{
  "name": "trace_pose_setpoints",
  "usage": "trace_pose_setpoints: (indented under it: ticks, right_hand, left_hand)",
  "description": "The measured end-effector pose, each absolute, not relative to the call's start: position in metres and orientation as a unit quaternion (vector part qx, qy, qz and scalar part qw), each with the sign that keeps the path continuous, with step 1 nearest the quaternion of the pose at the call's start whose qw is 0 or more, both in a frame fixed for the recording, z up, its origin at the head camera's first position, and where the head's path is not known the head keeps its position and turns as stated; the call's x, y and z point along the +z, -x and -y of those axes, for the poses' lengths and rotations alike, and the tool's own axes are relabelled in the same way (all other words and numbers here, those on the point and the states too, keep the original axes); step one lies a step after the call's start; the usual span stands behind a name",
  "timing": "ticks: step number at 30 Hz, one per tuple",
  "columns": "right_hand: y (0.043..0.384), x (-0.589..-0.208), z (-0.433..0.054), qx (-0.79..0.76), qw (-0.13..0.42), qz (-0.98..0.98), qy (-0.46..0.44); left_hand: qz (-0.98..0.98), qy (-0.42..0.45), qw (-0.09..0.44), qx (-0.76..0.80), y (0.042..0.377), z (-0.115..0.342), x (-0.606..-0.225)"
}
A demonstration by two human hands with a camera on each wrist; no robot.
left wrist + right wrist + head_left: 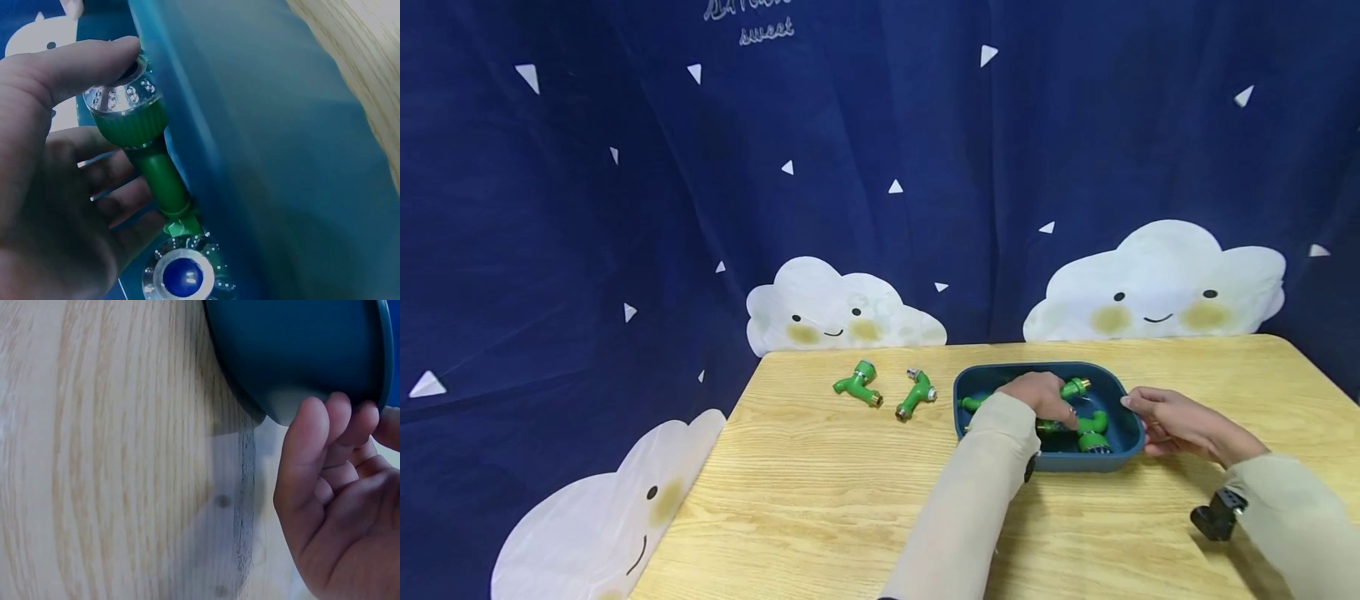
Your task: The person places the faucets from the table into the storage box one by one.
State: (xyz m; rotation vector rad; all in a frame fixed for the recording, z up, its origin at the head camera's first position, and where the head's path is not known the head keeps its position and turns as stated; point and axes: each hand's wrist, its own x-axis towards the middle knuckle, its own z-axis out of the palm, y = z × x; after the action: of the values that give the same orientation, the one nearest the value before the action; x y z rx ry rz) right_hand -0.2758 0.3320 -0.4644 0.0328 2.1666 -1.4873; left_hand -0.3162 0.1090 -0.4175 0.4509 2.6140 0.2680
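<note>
A dark teal plastic bin (1086,463) holds several green taps with metal ends. My left hand (1039,394) reaches down into it. In the left wrist view, the thumb presses on the chrome collar of one green tap (131,128), with the fingers curled behind its body. Close below it is another chrome collar with a blue centre (183,276). Another green tap (1093,427) lies near the bin's front right corner. At the right end of the bin, my right hand (1183,423) pinches the rim, thumb on top and fingertips against the outer wall (300,356).
Two more green taps, one three-ended (859,383) and one slimmer (916,395), lie on the wooden table (805,475) left of the bin. A dark blue curtain (865,108) with white clouds hangs behind the table. A small black device (1217,514) is strapped at the right wrist.
</note>
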Motion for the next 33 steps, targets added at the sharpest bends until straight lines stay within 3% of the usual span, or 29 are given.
trace_pose_setpoints:
  ticks: [22, 33]
  right_hand:
    - [0.2757, -0.4608, -0.328, -0.548, 0.247, -0.799, -0.014]
    - [0.2742, -0.4631, -0.3297, -0.552, 0.245, -0.797, -0.017]
  left_hand:
    - [-0.947, -0.175, 0.258, 0.079, 0.3189, -0.1093, -0.4176]
    - [-0.948, -0.217, 0.215, 0.084, 0.3202, -0.105, -0.4136]
